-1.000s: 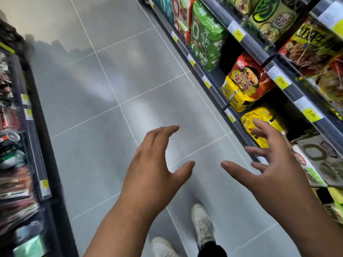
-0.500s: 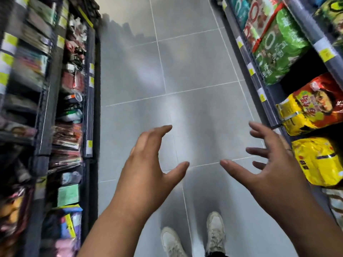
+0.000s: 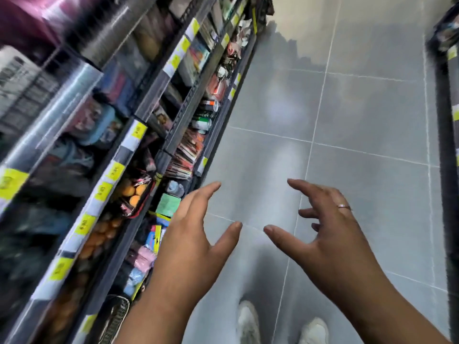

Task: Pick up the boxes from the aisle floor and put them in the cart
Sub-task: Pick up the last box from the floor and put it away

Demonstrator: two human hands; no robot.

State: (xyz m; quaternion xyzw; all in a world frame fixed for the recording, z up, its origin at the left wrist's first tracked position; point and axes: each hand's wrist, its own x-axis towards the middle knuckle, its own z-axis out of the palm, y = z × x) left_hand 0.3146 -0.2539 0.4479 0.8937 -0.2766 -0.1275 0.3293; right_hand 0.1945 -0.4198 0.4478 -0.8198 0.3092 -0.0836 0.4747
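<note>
My left hand (image 3: 191, 247) and my right hand (image 3: 330, 239) are held out in front of me at waist height, palms facing each other, fingers spread and curled. Nothing is between them or in either one. A thin ring sits on a finger of the right hand. Below them lies the grey tiled aisle floor (image 3: 360, 120). No boxes and no cart are in view. My two white shoes (image 3: 248, 321) show at the bottom edge.
A tall dark shelf unit (image 3: 139, 135) packed with small goods and yellow price tags fills the left half. The edge of another shelf unit (image 3: 447, 170) runs down the right border. The aisle between them stretches ahead.
The view has swung left: the snack shelves on the right have gone out of sight and the left shelf unit now fills half the frame. Both hands keep the same spread pose.
</note>
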